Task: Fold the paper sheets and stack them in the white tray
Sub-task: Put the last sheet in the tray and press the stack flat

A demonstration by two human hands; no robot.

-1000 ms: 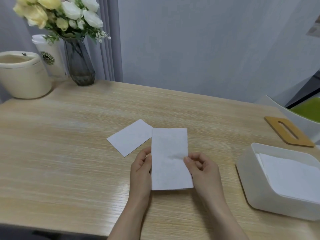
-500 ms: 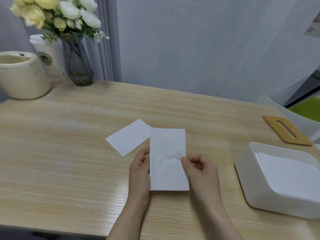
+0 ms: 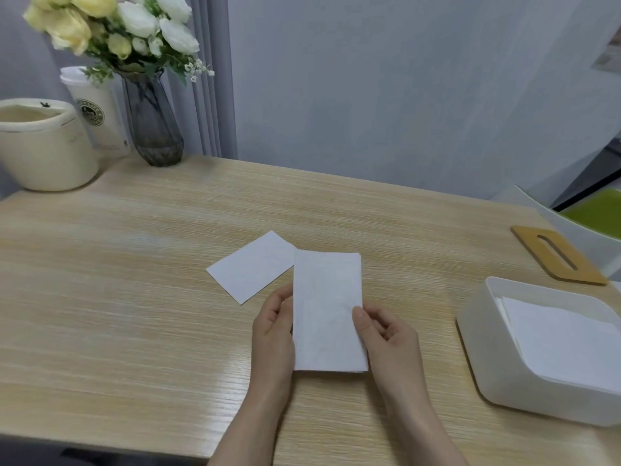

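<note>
Folded paper sheet (image 3: 327,311) pinched by left hand (image 3: 273,334) and right hand (image 3: 386,334); long axis points away; white tray (image 3: 477,358) lies rightward, right hand nearer.

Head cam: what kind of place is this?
Likely a home or small office desk: light wooden table against a wall, flower vase and takeaway cup at the back, white tray holding paper sheets.

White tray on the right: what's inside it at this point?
The white tray holds a stack of white paper sheets, the top one lying flat. How many lie beneath it cannot be counted, and the tray floor is covered. Its right end runs out of frame.
</note>
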